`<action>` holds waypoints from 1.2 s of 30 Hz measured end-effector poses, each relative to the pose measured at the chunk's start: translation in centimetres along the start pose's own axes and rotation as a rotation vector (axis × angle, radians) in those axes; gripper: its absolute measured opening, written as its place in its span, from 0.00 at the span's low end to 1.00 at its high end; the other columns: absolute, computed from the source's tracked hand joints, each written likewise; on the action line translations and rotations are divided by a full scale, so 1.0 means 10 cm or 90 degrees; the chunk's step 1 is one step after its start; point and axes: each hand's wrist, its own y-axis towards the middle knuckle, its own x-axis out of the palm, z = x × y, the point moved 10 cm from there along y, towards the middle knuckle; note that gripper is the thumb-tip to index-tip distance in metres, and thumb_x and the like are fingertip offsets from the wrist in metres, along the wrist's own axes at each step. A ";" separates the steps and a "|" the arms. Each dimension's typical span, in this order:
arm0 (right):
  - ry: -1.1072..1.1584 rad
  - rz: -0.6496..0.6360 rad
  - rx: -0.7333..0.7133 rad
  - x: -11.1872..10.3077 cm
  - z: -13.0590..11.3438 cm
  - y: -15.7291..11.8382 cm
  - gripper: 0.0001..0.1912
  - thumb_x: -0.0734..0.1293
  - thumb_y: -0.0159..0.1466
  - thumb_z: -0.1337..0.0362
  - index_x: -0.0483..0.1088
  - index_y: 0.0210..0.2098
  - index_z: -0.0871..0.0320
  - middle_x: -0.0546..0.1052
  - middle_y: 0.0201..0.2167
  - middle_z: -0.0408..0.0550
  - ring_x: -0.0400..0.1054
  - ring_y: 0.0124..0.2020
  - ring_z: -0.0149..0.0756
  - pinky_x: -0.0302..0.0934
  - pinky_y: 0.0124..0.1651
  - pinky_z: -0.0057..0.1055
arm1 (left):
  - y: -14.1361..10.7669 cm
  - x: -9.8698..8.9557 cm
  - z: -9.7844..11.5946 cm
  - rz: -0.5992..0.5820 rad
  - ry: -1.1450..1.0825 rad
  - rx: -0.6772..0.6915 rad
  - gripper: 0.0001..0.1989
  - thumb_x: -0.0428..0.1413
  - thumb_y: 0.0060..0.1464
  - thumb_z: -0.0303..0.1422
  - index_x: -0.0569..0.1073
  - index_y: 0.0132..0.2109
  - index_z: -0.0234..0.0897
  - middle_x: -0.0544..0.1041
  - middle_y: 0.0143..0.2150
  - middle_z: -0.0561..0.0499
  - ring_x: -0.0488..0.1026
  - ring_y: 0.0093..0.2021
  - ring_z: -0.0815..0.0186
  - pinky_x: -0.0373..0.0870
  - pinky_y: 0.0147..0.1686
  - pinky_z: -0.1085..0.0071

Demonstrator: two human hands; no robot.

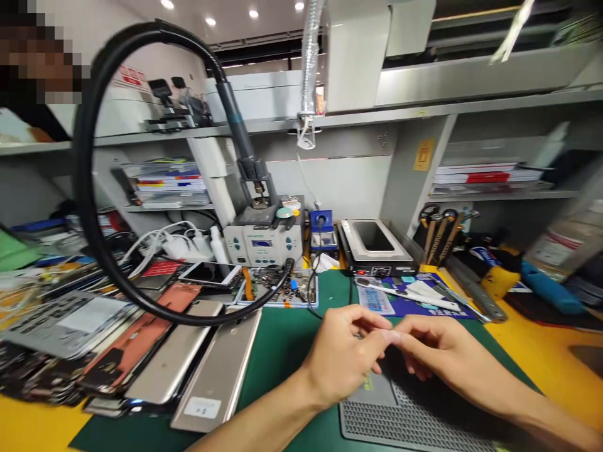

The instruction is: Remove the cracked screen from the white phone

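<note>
Over a grey textured mat (377, 427), my left hand (338, 355) and my right hand (445, 345) meet at the thumbs and fingertips. Both are closed in a pinch, fingers curled inward. Whatever sits between the fingertips, if anything, is hidden or too small to make out. The mat lies on a green work mat (282, 364), and my hands and forearms cover part of it.
Phones and back covers, among them a gold phone (221, 370), lie at left. Behind them stands a rework station (264, 242) with a looping black hose (85, 157). A heating plate (377, 248) stands behind my hands; tweezers and tools lie at right.
</note>
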 end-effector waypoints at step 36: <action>-0.094 -0.028 -0.020 -0.01 -0.15 -0.05 0.34 0.55 0.63 0.33 0.67 0.20 0.55 0.69 0.20 0.48 0.62 0.25 0.37 0.59 0.30 0.32 | -1.19 -0.25 0.39 0.050 0.658 0.357 0.10 0.52 0.62 0.29 0.78 0.39 0.34 0.78 0.31 0.47 0.74 0.33 0.62 0.74 0.36 0.64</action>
